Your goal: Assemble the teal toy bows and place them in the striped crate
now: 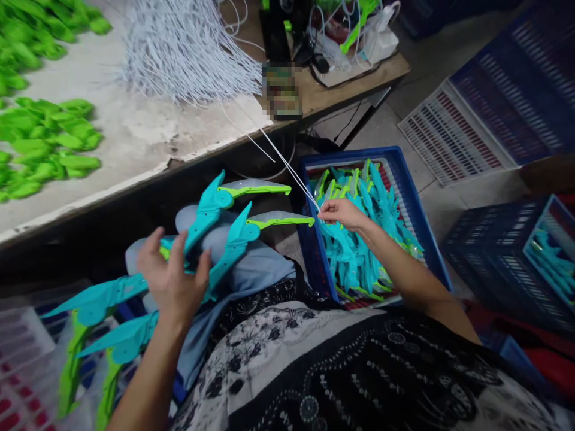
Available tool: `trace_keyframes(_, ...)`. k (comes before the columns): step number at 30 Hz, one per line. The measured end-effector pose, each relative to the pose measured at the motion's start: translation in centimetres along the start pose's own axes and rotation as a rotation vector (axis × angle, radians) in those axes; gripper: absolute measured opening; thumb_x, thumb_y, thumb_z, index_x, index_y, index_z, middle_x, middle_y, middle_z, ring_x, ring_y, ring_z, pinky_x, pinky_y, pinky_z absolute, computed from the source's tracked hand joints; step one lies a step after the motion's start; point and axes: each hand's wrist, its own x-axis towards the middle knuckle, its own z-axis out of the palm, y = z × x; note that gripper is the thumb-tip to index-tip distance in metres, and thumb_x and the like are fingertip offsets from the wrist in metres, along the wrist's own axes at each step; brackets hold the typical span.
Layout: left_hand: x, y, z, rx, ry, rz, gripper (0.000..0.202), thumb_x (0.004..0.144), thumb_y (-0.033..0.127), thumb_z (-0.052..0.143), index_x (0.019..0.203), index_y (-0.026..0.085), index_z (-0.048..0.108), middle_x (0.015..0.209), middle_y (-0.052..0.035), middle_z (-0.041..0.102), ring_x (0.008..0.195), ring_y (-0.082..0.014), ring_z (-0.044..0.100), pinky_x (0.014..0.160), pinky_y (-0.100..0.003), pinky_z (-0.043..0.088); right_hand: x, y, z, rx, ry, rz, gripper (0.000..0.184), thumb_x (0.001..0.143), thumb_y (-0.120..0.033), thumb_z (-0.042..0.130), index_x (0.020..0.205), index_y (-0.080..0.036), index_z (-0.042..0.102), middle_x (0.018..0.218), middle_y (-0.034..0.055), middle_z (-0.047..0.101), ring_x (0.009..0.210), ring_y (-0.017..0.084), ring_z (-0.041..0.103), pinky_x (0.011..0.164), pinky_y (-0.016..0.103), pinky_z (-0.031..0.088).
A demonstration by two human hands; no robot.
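Note:
My right hand point(339, 214) is pinched shut on the ends of a few thin white cords point(291, 170), which stretch taut from the table edge. On my lap lie two long turquoise plastic toy parts point(231, 246) with pointed tips and lime-green arms at both ends. My left hand point(173, 272) is over their middles, its fingers spread apart; whether it touches them I cannot tell. A big bundle of white cords point(184, 54) lies on the table point(148, 137). Beneath my right hand is a blue crate point(424, 212) filled with similar turquoise and green parts point(354, 251).
Piles of lime-green pieces point(49, 143) cover the table's left side. A cluttered wooden board point(350, 90) with cables stands at the back. Blue crates point(480, 263) stack at right, near a white slatted crate point(453, 134). A pale crate point(22, 365) sits at lower left.

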Motion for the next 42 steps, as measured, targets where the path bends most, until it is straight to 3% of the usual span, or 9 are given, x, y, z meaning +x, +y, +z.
trace_keyframes(2, -0.1, 3.3, 0.6, -0.213, -0.113, 0.028, 0.041, 0.085, 0.040, 0.055, 0.121, 0.019, 0.059, 0.137, -0.0107, 0.047, 0.126, -0.0286, 0.044, 0.108, -0.045, 0.034, -0.8, 1.9, 0.7, 0.030, 0.093, -0.034, 0.033, 0.051, -0.041, 0.078, 0.064, -0.016, 0.059, 0.051, -0.0025, 0.057, 0.045, 0.008, 0.048, 0.043, 0.020, 0.034)
trace_keyframes(5, -0.3, 7.6, 3.5, -0.568, -0.469, 0.016, 0.033, 0.086, 0.042, 0.052, 0.105, 0.019, 0.066, 0.114, -0.0089, 0.064, 0.107, -0.0235, 0.058, 0.096, -0.038, 0.046, -1.1, 4.2, 1.8, 0.033, 0.265, -0.126, 0.030, 0.055, -0.042, 0.073, 0.067, -0.018, 0.058, 0.058, -0.0022, 0.059, 0.053, 0.010, 0.053, 0.053, 0.023, 0.042)
trace_keyframes(7, -0.4, 9.6, 6.4, -0.735, -0.700, -0.078, 0.033, 0.084, 0.043, 0.052, 0.098, 0.018, 0.068, 0.103, -0.0081, 0.069, 0.097, -0.0222, 0.062, 0.087, -0.035, 0.049, -1.1, 5.2, 2.4, -0.001, 0.334, -0.176, 0.028, 0.058, -0.043, 0.069, 0.068, -0.019, 0.059, 0.063, -0.0012, 0.060, 0.058, 0.012, 0.055, 0.059, 0.026, 0.045)
trace_keyframes(10, -0.3, 11.3, 10.5, -0.895, -0.880, -0.318, 0.033, 0.079, 0.039, 0.056, 0.097, 0.014, 0.068, 0.091, -0.0082, 0.070, 0.082, -0.0199, 0.063, 0.074, -0.031, 0.050, -1.1, 6.0, 3.0, -0.087, 0.347, -0.220, 0.024, 0.064, -0.042, 0.064, 0.071, -0.020, 0.060, 0.067, 0.0002, 0.062, 0.061, 0.013, 0.055, 0.062, 0.027, 0.046)
trace_keyframes(14, 0.1, 12.5, 14.0, -1.070, -0.936, -0.599, 0.033, 0.078, 0.029, 0.058, 0.104, 0.010, 0.065, 0.089, -0.0091, 0.069, 0.072, -0.0147, 0.062, 0.061, -0.024, 0.046, -1.4, 6.4, 3.4, -0.238, 0.377, -0.280, 0.017, 0.071, -0.037, 0.059, 0.072, -0.020, 0.062, 0.068, 0.0011, 0.064, 0.060, 0.014, 0.056, 0.062, 0.027, 0.046)
trace_keyframes(18, 0.9, 13.5, 15.7, -1.214, -0.971, -0.710, 0.033, 0.080, 0.019, 0.054, 0.111, 0.010, 0.062, 0.085, -0.0079, 0.069, 0.065, -0.0112, 0.060, 0.059, -0.022, 0.044, -1.4, 6.9, 3.8, -0.424, 0.406, -0.370, 0.014, 0.078, -0.033, 0.056, 0.076, -0.021, 0.064, 0.073, 0.0019, 0.067, 0.063, 0.015, 0.058, 0.065, 0.028, 0.047)
trace_keyframes(24, 1.9, 15.2, 17.9, -1.483, -1.085, -0.813, 0.012, 0.083, 0.014, 0.054, 0.082, 0.008, 0.064, 0.073, -0.0079, 0.068, 0.062, -0.0101, 0.061, 0.061, -0.022, 0.047, -1.0, 8.0, 4.0, -0.489, 0.393, -0.440, 0.016, 0.082, -0.032, 0.055, 0.079, -0.021, 0.067, 0.080, 0.0038, 0.068, 0.071, 0.017, 0.061, 0.070, 0.030, 0.048)
trace_keyframes(33, 2.2, 15.7, 17.8, -1.603, -1.087, -0.837, 0.013, 0.084, 0.018, 0.060, 0.083, 0.007, 0.067, 0.077, -0.0102, 0.071, 0.067, -0.0124, 0.066, 0.069, -0.024, 0.052, 0.1, 8.9, 3.5, 0.043, 0.455, -0.301, 0.022, 0.071, -0.040, 0.067, 0.079, -0.020, 0.068, 0.077, 0.0018, 0.070, 0.073, 0.016, 0.064, 0.072, 0.029, 0.051)
trace_keyframes(42, 2.6, 16.6, 17.7, -1.506, -0.996, -0.888, 0.011, 0.085, 0.014, 0.055, 0.080, 0.007, 0.062, 0.066, -0.0075, 0.067, 0.053, -0.0105, 0.061, 0.052, -0.020, 0.047, 0.6, 8.4, 4.0, 0.000, 0.426, -0.315, 0.027, 0.069, -0.045, 0.070, 0.075, -0.019, 0.063, 0.081, 0.0037, 0.070, 0.076, 0.018, 0.064, 0.072, 0.031, 0.051)
